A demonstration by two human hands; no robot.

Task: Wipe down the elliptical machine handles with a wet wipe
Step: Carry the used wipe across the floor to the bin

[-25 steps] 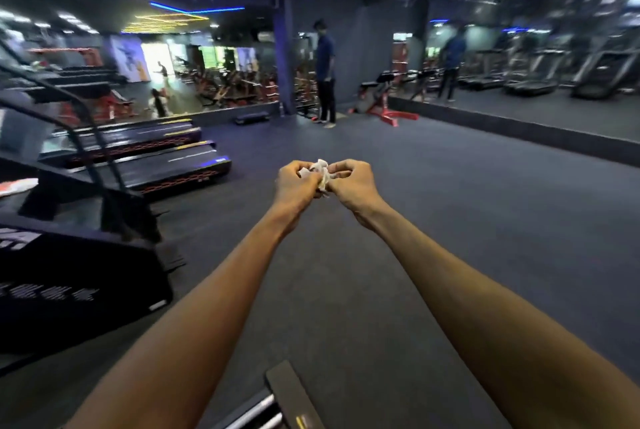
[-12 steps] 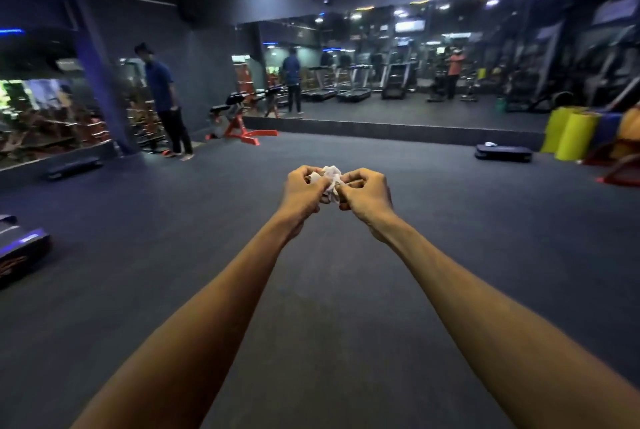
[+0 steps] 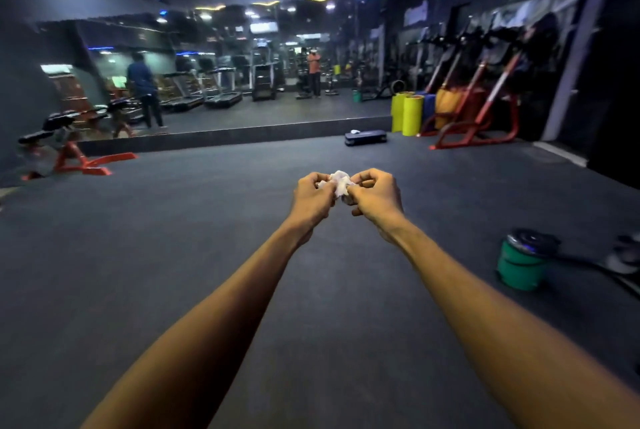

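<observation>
Both arms reach straight out at mid-frame, over bare dark floor. The left hand and the right hand are drawn together, almost knuckle to knuckle, fingers curled. Between them is a small crumpled white wipe, pinched from both sides by thumb and fingertips. It is bunched, not spread; no flat face is ready for wiping.

Key relation: the wipe sits at the junction of the two hands, equally near to each, so neither has a clear lead. Its short long axis runs left to right, from one pinch to the other. Judgement: opening it means drawing the hands apart along that axis.

The elliptical handles cannot be made out with certainty. Far right, against the wall, stand tall red-framed machines; too blurred to tell their type. If the target is among them, it lies far and to the right, well apart from the hands, and the right hand is the nearer one.

Other items: green bucket near right on the floor; yellow rolls far, right of centre; red bench far left.

Wiping not yet begun.
</observation>
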